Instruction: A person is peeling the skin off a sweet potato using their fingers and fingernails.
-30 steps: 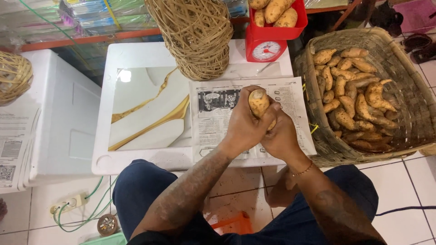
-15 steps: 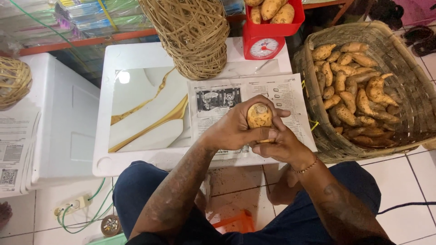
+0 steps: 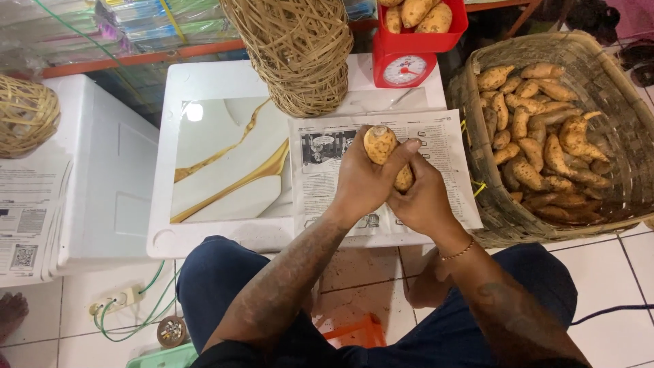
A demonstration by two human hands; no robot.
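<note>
A tan sweet potato point(image 3: 380, 143) stands upright over a sheet of newspaper point(image 3: 320, 180) on a small white table point(image 3: 204, 88). My left hand point(image 3: 364, 180) wraps around its left side, fingers over the top. Against its lower right part presses my right hand point(image 3: 422, 197), closed around it; a thin bracelet sits on that wrist. Whether the right hand also holds a tool is hidden.
A large woven basket point(image 3: 599, 61) of several sweet potatoes stands at the right. A red kitchen scale point(image 3: 403, 68) with sweet potatoes in its tray sits behind the table. A rattan ball point(image 3: 300, 48) stands on the table, another point(image 3: 24, 116) at the left.
The sweet potato has turned in my hands and now shows its cut end on top. My hands have shifted slightly toward me over the newspaper.
</note>
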